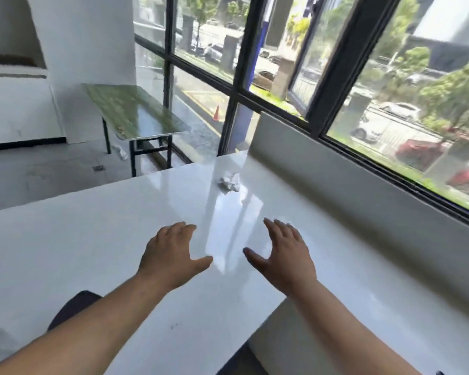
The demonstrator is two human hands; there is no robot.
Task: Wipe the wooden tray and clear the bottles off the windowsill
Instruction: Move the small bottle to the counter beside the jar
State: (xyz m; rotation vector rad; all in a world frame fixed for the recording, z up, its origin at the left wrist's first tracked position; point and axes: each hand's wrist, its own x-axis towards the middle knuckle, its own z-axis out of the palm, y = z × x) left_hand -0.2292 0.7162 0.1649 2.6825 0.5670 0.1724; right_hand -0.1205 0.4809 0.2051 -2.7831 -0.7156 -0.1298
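I've got both hands spread and empty, left hand (pixel 171 255) and right hand (pixel 283 255), over the white tabletop (pixel 92 239). A crumpled tissue (pixel 229 182) lies beyond them, near the window (pixel 336 77).

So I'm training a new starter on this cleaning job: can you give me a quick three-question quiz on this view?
1. True or false: the left hand holds a bottle.
2. What lies on the white table ahead of the hands? A) crumpled tissue B) wooden tray C) cup
3. Fill in: the right hand is open and ____.

Key: 1 false. 2 A, the tissue. 3 empty.
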